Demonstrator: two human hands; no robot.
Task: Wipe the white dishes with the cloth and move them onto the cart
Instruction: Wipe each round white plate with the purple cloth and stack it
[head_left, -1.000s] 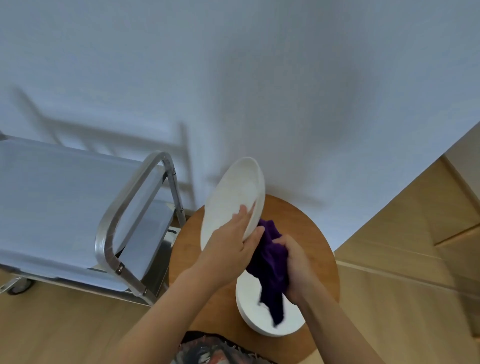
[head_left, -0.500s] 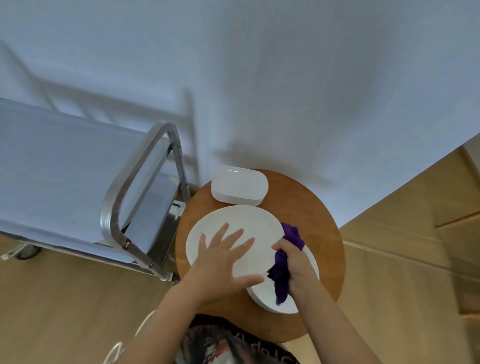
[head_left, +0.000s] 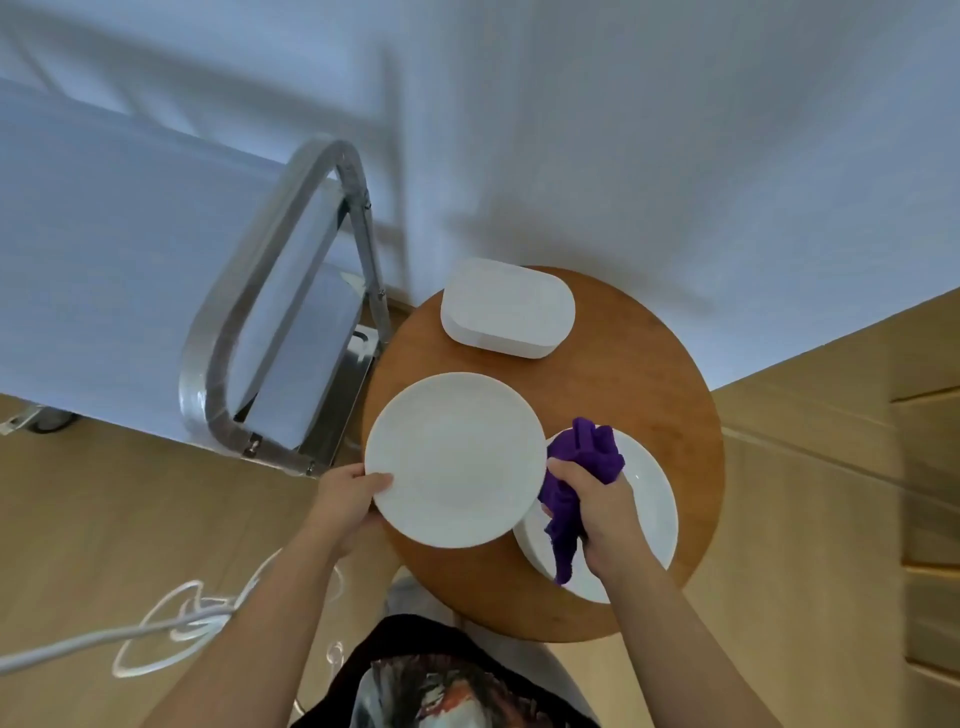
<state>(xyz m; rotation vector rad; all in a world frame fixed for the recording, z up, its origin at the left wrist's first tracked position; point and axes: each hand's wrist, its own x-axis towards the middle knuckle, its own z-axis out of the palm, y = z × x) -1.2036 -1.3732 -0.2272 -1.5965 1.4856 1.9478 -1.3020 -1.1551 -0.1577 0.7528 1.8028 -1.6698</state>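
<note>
Plate (head_left: 456, 460), round and white, held level over the near-left part of the round wooden table (head_left: 649, 374), rim pinched by the left hand (head_left: 349, 496). Purple cloth (head_left: 584, 478) bunched in the right hand's (head_left: 605, 512) closed fingers, just beside the plate, above a second white dish (head_left: 652, 499). Probably between wiping and transfer; next, a leftward carry clearing the handle of the cart (head_left: 270, 291). Rectangular white dish (head_left: 508, 309) at the table's far edge. White wall, pale wood floor, white cable (head_left: 171, 623) lower left.
</note>
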